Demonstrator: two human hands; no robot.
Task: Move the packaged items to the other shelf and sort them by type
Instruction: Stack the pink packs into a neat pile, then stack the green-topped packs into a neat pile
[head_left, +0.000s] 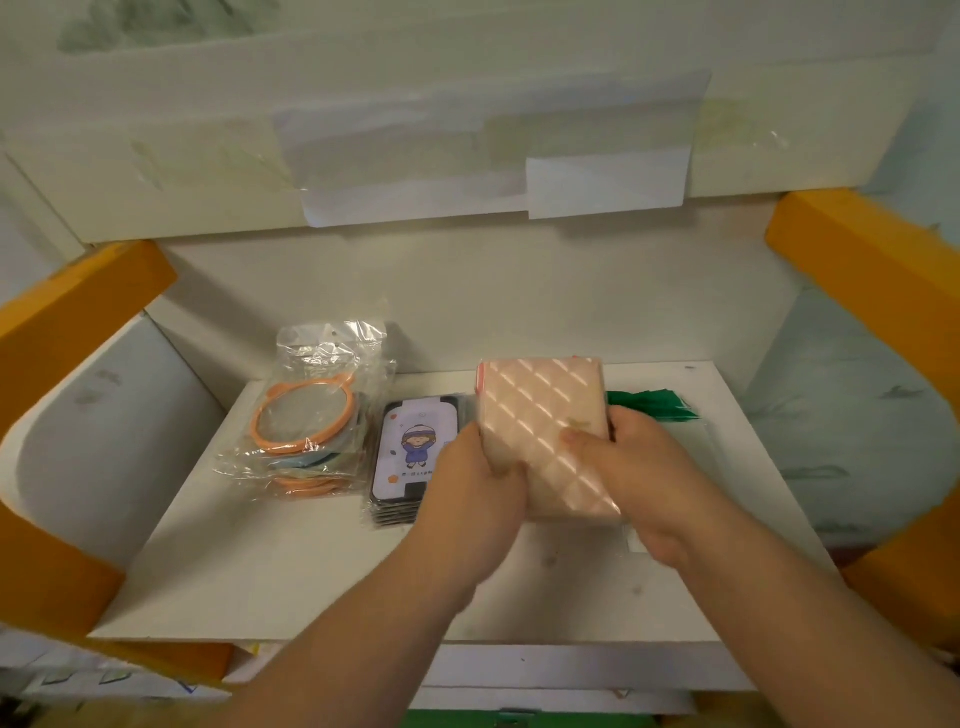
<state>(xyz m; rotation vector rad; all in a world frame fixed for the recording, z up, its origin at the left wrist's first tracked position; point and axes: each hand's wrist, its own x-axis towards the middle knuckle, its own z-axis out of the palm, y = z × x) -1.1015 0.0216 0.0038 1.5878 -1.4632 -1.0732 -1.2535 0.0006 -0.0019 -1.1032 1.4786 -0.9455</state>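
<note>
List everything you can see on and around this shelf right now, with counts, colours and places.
Shelf: one, white, centre.
Mirror packs: a stack, count unclear, orange and blue rims in clear bags, shelf left.
Cartoon cards: a stack, count unclear, black-edged, beside the mirror packs.
Pink pack: one bundle, pink with diagonal lines, held above shelf centre.
Green packs: count unclear, behind the pink pack, right.
Beams: orange, both sides.
Left hand: on pink pack.
Right hand: on pink pack.

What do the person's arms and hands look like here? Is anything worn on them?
Both are bare. The left hand and right hand wear no gloves, and no rings, watch or bracelet show. The forearms are uncovered down to the frame's bottom edge, with no sleeve in view.
</note>
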